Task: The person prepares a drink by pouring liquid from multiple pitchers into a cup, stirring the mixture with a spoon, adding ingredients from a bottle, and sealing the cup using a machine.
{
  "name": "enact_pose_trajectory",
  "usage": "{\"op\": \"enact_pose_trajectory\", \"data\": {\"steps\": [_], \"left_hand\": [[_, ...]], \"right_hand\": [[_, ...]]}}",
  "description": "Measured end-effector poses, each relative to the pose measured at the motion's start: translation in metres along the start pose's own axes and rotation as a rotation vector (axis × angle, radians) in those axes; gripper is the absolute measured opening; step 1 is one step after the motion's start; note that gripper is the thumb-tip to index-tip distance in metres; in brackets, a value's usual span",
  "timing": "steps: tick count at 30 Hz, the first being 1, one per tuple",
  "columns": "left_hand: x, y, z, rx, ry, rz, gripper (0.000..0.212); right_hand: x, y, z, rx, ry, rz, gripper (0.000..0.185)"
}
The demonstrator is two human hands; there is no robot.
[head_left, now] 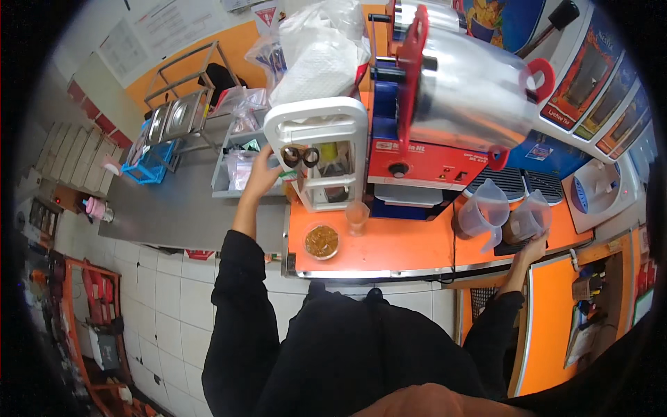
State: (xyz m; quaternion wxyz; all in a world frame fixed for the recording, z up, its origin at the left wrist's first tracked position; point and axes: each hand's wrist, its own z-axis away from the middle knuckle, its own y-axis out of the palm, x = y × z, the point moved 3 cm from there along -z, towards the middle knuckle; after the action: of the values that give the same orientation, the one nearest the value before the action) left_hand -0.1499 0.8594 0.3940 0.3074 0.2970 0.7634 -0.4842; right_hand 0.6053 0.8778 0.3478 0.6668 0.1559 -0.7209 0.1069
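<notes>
My left hand (pixel 261 173) reaches to the left side of a white plastic rack (pixel 317 115), beside the grey compartment tray (pixel 221 180); its fingertips are partly hidden. My right hand (pixel 533 249) is at the base of a translucent plastic measuring jug (pixel 536 211) at the counter's right; whether it grips the jug is unclear. A second jug (pixel 483 211) stands just left of it. A round cup of brown contents (pixel 321 242) sits on the orange counter (pixel 375 255), with a small clear cup (pixel 357 216) near it. A red and blue cup sealer (pixel 422 167) stands between my hands.
Right of the sealer are a drink dispenser (pixel 589 78) with drip trays (pixel 495 182) and a white appliance (pixel 599 193). A blue basket (pixel 148 164) and metal rack (pixel 182 94) stand on the grey table (pixel 172 219) at left. An orange cabinet door (pixel 550 318) lies below right.
</notes>
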Motion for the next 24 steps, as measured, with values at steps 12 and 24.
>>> {"op": "enact_pose_trajectory", "data": {"steps": [12, 24], "left_hand": [[-0.03, 0.049, -0.054, 0.516, 0.239, 0.263, 0.04], [-0.02, 0.016, -0.033, -0.042, -0.16, 0.881, 0.012]], "right_hand": [[-0.074, -0.066, -0.055, 0.209, 0.004, -0.077, 0.074], [0.022, -0.109, 0.173, -0.108, -0.141, 0.167, 0.046]]}}
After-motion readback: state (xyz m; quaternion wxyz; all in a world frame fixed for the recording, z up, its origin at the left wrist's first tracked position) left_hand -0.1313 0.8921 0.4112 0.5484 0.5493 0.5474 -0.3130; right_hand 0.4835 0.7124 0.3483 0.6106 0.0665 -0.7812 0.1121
